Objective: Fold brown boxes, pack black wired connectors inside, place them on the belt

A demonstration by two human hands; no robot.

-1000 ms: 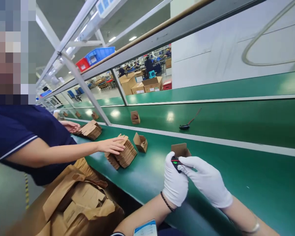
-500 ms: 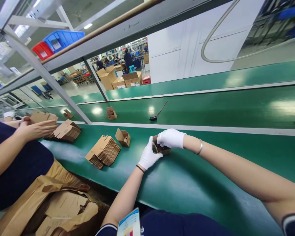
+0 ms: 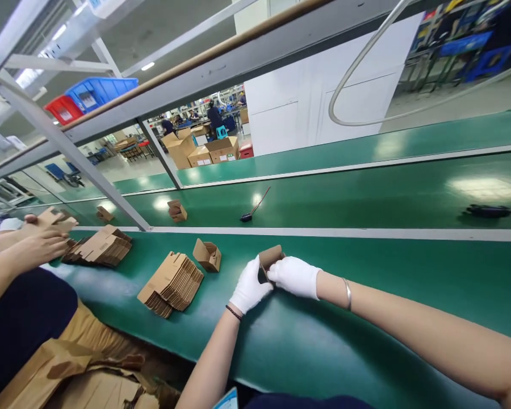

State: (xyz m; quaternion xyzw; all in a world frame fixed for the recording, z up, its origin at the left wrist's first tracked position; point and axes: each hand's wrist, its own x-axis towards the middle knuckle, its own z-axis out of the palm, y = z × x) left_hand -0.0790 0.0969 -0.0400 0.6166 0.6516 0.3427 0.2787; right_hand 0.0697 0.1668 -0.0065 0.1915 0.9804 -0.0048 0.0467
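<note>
Both my hands wear white gloves and meet around a small brown cardboard box (image 3: 271, 256) whose lid stands up. My left hand (image 3: 252, 284) grips its left side, fingers behind and thumb in front. My right hand (image 3: 293, 276) closes on the box's right side and covers most of it. Something dark shows in the gap between the hands; I cannot make out what it is. To the left stands another opened cardboard box (image 3: 208, 255), beside a stack of flat folded boxes (image 3: 172, 284).
On the belt (image 3: 349, 201) behind lie a black part with a thin lead (image 3: 247, 216), another dark part (image 3: 489, 211) and a small box (image 3: 177, 211). At left a co-worker's hands (image 3: 38, 244) handle cardboard near a second stack (image 3: 100, 247). A slanted metal post (image 3: 89, 165) rises there.
My right hand has come down from above the box to its right side, and the box's lid now shows raised. On the belt, a dark part has come further into view at right.
</note>
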